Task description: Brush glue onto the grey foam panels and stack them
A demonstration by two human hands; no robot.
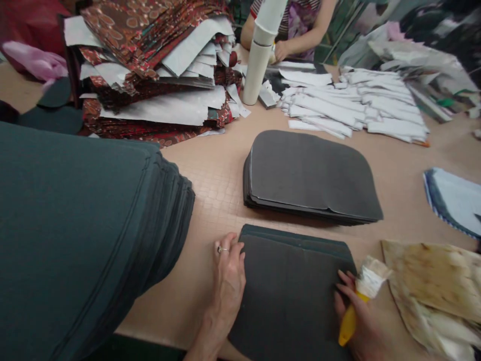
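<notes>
Flat in front of me lies a dark grey panel point(289, 291) with rounded corners, over a dark green layer that shows along its far edge. My left hand point(229, 281), with a ring on one finger, rests at the panel's left edge, fingers extended and slightly bent. At the right edge, my right hand point(356, 311) holds a paintbrush point(351, 318) with a yellow handle and whitish, coated bristles pointing away from me. Its fingertips touch the panel too. Just beyond lies a stack of similar dark grey panels point(311, 170).
A tall pile of dark green pieces point(75, 215) takes up the left. Patterned red-brown sheets point(150, 75) are heaped behind it. White strips point(349, 100) lie far right, near a pale upright tube point(259, 60) and another person's hand point(281, 50). Stained sheets point(436, 286) sit at right.
</notes>
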